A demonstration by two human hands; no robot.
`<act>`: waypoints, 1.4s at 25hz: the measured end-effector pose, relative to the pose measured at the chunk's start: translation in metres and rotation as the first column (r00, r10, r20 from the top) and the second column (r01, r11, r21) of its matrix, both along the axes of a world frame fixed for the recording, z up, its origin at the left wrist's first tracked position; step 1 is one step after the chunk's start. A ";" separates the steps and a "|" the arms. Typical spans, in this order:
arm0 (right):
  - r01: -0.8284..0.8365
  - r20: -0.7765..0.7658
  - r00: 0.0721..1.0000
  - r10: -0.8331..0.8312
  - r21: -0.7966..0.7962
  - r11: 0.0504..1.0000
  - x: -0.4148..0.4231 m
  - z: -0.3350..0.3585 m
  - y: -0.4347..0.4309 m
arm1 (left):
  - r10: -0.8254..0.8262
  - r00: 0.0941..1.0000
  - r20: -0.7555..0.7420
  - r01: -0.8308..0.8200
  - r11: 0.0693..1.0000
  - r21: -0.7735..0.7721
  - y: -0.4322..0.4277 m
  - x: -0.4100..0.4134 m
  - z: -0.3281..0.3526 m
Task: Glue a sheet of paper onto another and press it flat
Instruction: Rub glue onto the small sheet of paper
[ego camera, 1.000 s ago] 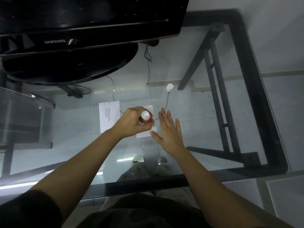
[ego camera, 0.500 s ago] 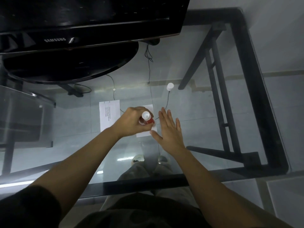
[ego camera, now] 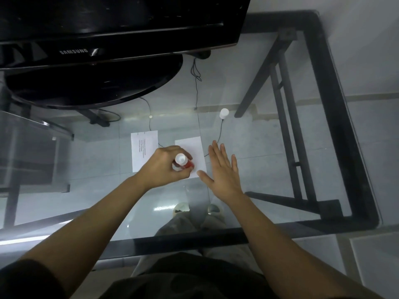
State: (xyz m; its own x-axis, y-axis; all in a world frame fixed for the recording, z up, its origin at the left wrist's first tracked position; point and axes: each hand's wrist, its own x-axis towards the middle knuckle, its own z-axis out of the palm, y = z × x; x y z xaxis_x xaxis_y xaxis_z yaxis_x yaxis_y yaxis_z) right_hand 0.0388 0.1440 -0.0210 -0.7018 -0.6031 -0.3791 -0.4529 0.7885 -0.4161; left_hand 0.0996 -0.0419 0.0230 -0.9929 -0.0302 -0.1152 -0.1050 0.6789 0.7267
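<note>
Two paper sheets [ego camera: 144, 150] [ego camera: 192, 147] — one glue stick [ego camera: 183, 161], one cap [ego camera: 224, 113], one monitor [ego camera: 108, 29].

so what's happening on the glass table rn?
A person is gluing paper. The left hand holds a red-and-white glue bottle tip-down on a blank sheet. The right hand lies open and flat beside that sheet, thumb at its near corner. A second, printed sheet lies apart to the left, not joined yet. A white cap stands farther back on the table.
</note>
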 end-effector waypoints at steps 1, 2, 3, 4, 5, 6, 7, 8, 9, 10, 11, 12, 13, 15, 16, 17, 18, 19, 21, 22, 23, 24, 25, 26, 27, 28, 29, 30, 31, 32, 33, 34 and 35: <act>-0.001 0.001 1.000 0.001 0.002 1.000 0.000 0.000 0.000 | -0.004 1.000 0.022 0.004 1.000 0.006 -0.002 -0.002 0.000; -0.001 0.000 1.000 0.001 0.006 1.000 0.000 -0.001 -0.001 | 0.004 1.000 0.028 -0.004 1.000 0.003 -0.006 -0.009 0.000; 0.000 -0.004 1.000 0.001 0.011 1.000 -0.001 -0.001 -0.001 | 0.020 1.000 0.022 -0.020 1.000 -0.011 -0.012 -0.020 0.000; 0.000 -0.010 1.000 0.000 0.018 1.000 -0.001 -0.002 -0.001 | 0.040 0.999 0.010 -0.040 0.999 -0.031 -0.017 -0.031 0.002; -0.002 -0.015 1.000 0.002 0.023 1.000 0.000 -0.002 -0.001 | 0.062 0.998 0.000 -0.062 0.997 -0.055 -0.022 -0.040 0.003; -0.006 -0.019 1.000 0.006 0.021 1.000 0.000 -0.002 -0.001 | 0.084 0.996 -0.017 -0.085 0.994 -0.070 -0.025 -0.045 0.004; -0.010 -0.022 1.000 0.010 0.008 1.000 0.001 -0.003 0.000 | 0.100 0.994 -0.040 -0.103 0.993 -0.065 -0.025 -0.046 0.004; -0.013 -0.023 1.000 0.012 -0.013 1.000 0.001 -0.003 0.000 | 0.106 0.993 -0.060 -0.108 0.993 -0.045 -0.022 -0.041 0.005; -0.016 -0.024 1.000 0.015 -0.032 0.999 0.000 -0.003 0.001 | 0.093 0.993 -0.069 -0.094 0.995 -0.023 -0.017 -0.033 0.005; -0.021 -0.026 0.999 0.020 -0.040 0.999 0.000 -0.004 0.001 | 0.062 0.996 -0.064 -0.062 0.998 -0.005 -0.011 -0.022 0.005; -0.029 -0.031 0.999 0.028 -0.031 0.999 -0.001 -0.004 0.001 | 0.022 0.998 -0.051 -0.022 1.000 0.005 -0.006 -0.010 0.004; -0.037 -0.039 0.999 0.037 -0.011 0.999 -0.001 -0.005 0.001 | -0.015 0.999 -0.028 0.015 1.000 0.006 -0.003 0.000 0.002; -0.044 -0.046 0.998 0.045 0.009 0.999 -0.001 -0.005 0.001 | -0.043 0.999 0.001 0.043 0.999 0.002 -0.001 0.007 0.002; -0.050 -0.044 0.998 0.050 0.020 0.999 -0.001 -0.005 0.001 | -0.071 0.997 0.036 0.072 0.997 -0.014 -0.008 0.004 0.002; -0.051 -0.040 0.998 0.051 0.015 0.999 -0.001 -0.005 0.001 | -0.060 0.998 0.029 0.061 0.998 -0.030 -0.015 -0.005 0.003; -0.052 -0.036 0.998 0.052 0.011 0.999 -0.002 -0.005 0.001 | -0.027 1.000 0.011 0.027 0.998 -0.054 -0.022 -0.015 0.004; -0.053 -0.035 0.998 0.054 0.010 0.999 -0.002 -0.005 0.001 | 0.021 1.000 -0.013 -0.022 0.996 -0.082 -0.030 -0.026 0.006; -0.055 -0.035 0.998 0.055 0.015 0.998 -0.002 -0.004 0.002 | 0.070 0.997 -0.042 -0.074 0.992 -0.106 -0.037 -0.034 0.008; -0.058 -0.034 0.998 0.058 0.018 0.998 -0.001 -0.004 0.002 | 0.130 0.989 -0.070 -0.136 0.986 -0.095 -0.043 -0.036 0.009; -0.054 -0.029 0.998 0.054 0.011 0.998 -0.002 -0.004 0.002 | 0.117 0.991 -0.060 -0.121 0.991 -0.061 -0.039 -0.030 0.009; -0.048 -0.022 0.999 0.048 0.003 0.999 -0.002 -0.005 0.002 | 0.077 0.996 -0.043 -0.078 0.997 -0.030 -0.032 -0.019 0.008; -0.044 -0.018 0.999 0.044 0.002 0.999 -0.002 -0.005 0.002 | 0.026 0.999 -0.025 -0.026 1.000 -0.012 -0.024 -0.006 0.007; -0.044 -0.020 0.999 0.044 0.011 0.999 -0.002 -0.006 0.002 | -0.019 1.000 -0.006 0.019 1.000 -0.008 -0.016 0.005 0.006; -0.045 -0.027 0.999 0.045 0.023 0.999 -0.002 -0.007 0.001 | -0.048 0.999 0.016 0.048 0.999 -0.005 -0.012 0.013 0.005; -0.044 -0.031 0.999 0.045 0.030 0.999 -0.002 -0.007 0.001 | -0.062 0.998 0.032 0.063 0.998 -0.004 -0.012 0.014 0.004; -0.043 -0.029 0.999 0.044 0.027 0.999 -0.002 -0.007 0.001 | -0.058 0.998 0.032 0.059 0.998 -0.004 -0.017 0.009 0.004; -0.043 -0.024 0.999 0.044 0.020 0.999 -0.002 -0.008 0.001 | -0.031 0.999 0.019 0.031 0.999 -0.010 -0.023 0.000 0.005; -0.044 -0.021 0.999 0.044 0.012 0.999 -0.002 -0.008 0.001 | 0.017 1.000 0.010 -0.017 1.000 -0.019 -0.030 -0.010 0.007; -0.044 -0.021 0.999 0.044 0.009 0.999 -0.002 -0.008 0.001 | 0.073 0.997 0.001 -0.073 0.997 -0.035 -0.038 -0.020 0.010; -0.044 -0.023 0.999 0.044 0.010 0.999 -0.002 -0.008 0.001 | 0.130 0.992 0.002 -0.129 0.991 -0.045 -0.044 -0.027 0.012; -0.044 -0.024 0.999 0.045 0.012 0.999 -0.002 -0.008 0.001 | 0.186 0.983 0.015 -0.185 0.982 -0.029 -0.048 -0.029 0.012; -0.042 -0.024 0.999 0.042 0.011 0.999 -0.002 -0.008 0.001 | 0.247 0.968 0.050 -0.249 0.968 0.033 -0.049 -0.028 0.010; -0.037 -0.024 0.999 0.038 0.006 0.999 -0.002 -0.008 0.001 | 0.318 0.942 0.105 -0.331 0.932 0.145 -0.047 -0.024 0.008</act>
State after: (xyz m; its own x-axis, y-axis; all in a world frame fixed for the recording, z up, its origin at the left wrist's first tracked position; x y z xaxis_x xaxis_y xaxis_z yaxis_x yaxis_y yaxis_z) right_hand 0.0364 0.1449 -0.0289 -0.6877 -0.6271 -0.3658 -0.4919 0.7730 -0.4005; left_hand 0.0758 -0.0885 0.0305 -0.9196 -0.3240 -0.2222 -0.3611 0.4747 0.8026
